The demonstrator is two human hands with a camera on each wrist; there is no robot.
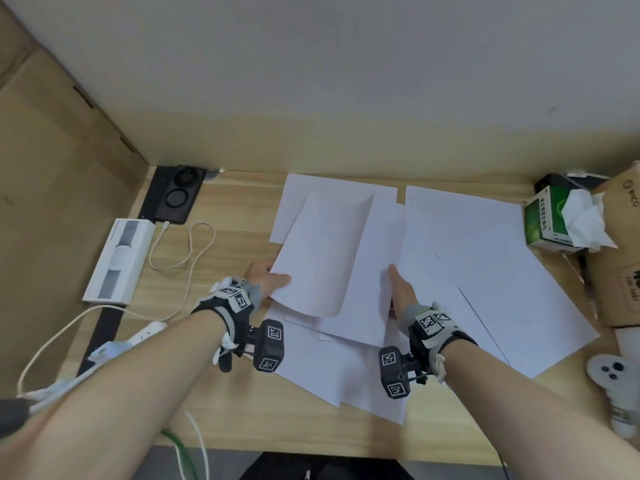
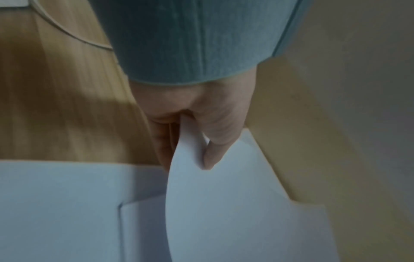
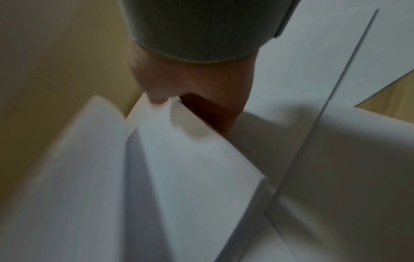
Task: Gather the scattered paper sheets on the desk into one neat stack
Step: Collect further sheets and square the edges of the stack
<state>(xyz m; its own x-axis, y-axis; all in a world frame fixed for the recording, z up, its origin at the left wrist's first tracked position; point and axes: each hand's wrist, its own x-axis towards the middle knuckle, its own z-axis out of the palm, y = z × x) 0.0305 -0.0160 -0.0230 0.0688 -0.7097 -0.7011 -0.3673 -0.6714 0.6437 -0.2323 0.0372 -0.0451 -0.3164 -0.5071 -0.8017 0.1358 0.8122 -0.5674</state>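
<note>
On the wooden table (image 1: 242, 403), white paper sheets lie spread and overlapping from the middle out to the right. The left hand (image 1: 266, 279) holds a lifted, curved sheet (image 1: 322, 258) by its near-left edge. The left wrist view shows the thumb (image 2: 215, 141) on top of that sheet and the fingers (image 2: 162, 141) curled beneath it, so the paper is pinched between them. The right hand (image 1: 403, 292) holds a second sheet (image 1: 377, 271), which stands just right of the curved one and overlaps it. In the right wrist view the thumb (image 3: 156, 95) presses on this sheet's upper face while the fingers (image 3: 212, 113) go under its edge; the picture is blurred, but the grip is a pinch. More flat sheets (image 1: 491, 271) lie on the table to the right of the hands, others (image 1: 332, 372) lie near, under and between the wrists, and one (image 1: 332, 188) lies far, behind the lifted pair.

At the left stand a white box (image 1: 117, 261), a white cable (image 1: 187, 251) looping beside it, and a black device (image 1: 176, 199) at the far edge. At the right are a green tissue box (image 1: 543, 220) and a cardboard box (image 1: 623, 251). A white controller (image 1: 609, 372) rests at the near right.
</note>
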